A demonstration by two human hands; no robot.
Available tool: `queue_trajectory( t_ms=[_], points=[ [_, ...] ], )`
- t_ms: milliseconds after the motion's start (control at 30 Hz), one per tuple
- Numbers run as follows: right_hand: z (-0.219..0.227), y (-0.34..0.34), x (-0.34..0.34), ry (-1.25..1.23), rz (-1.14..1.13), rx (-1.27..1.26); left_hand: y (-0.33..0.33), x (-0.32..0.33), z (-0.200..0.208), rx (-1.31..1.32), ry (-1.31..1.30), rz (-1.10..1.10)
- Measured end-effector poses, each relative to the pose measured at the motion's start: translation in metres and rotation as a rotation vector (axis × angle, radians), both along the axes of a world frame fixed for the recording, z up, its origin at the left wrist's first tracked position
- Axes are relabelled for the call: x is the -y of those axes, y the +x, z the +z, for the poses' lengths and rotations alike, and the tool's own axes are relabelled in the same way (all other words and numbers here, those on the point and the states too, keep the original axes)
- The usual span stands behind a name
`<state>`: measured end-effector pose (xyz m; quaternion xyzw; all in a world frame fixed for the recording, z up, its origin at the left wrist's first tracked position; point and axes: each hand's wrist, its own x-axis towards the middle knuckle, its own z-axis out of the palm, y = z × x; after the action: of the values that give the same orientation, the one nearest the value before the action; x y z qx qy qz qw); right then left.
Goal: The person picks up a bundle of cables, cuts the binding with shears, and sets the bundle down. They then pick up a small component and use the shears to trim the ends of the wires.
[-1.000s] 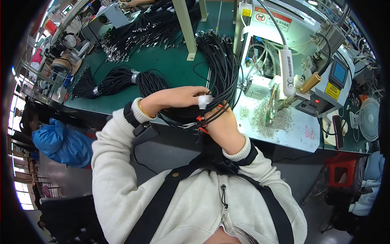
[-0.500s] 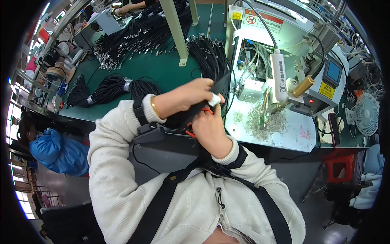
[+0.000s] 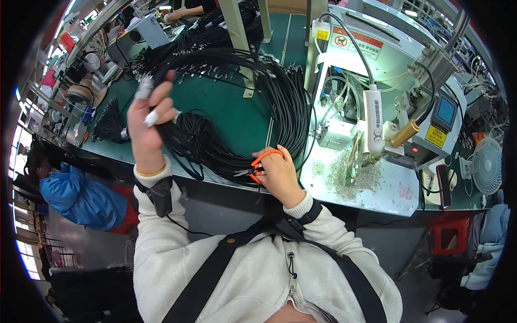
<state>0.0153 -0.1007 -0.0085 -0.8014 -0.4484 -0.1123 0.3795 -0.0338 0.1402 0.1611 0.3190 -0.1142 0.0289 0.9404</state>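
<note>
One big looped bundle of thin black cables (image 3: 237, 107) hangs gripped in the raised left hand (image 3: 148, 121) over the green bench mat (image 3: 226, 116) – the right hand (image 3: 280, 175) closed on orange-handled scissors (image 3: 261, 164) at its near loop, trimming seemingly unfinished – more bundles (image 3: 110, 121) wait far left.

Scissors (image 3: 257, 166): orange handles show; blades mostly lost against the black cable bundle (image 3: 231, 107), and the right hand (image 3: 280, 175) covers part of the handles. Left hand (image 3: 146, 126): palm side hidden; cables pass behind its fingers. White tape on the fingertips blurred. Far cable heaps (image 3: 188, 37) too small to separate. Another person (image 3: 186, 9) at the top is cut off by the edge. Cutting head of the bench machine (image 3: 377, 102) hidden behind hoses.
</note>
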Motion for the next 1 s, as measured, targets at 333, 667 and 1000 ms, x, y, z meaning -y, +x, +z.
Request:
queue_trajectory(
  t_ms=[333, 667, 1000],
  points=[
    [-0.002, -0.001, -0.005, 0.088, -0.018, -0.016, -0.095, -0.108, 0.002, 0.110, 0.038, 1.022],
    [0.003, -0.007, -0.009, 0.157, -0.094, 0.053, -0.132, -0.098, -0.087, 0.116, -0.066, 0.525],
    [0.088, -0.061, -0.058, 0.044, 0.454, -0.749, -0.067, 0.065, -0.079, -0.010, 0.047, 0.695]
  ],
)
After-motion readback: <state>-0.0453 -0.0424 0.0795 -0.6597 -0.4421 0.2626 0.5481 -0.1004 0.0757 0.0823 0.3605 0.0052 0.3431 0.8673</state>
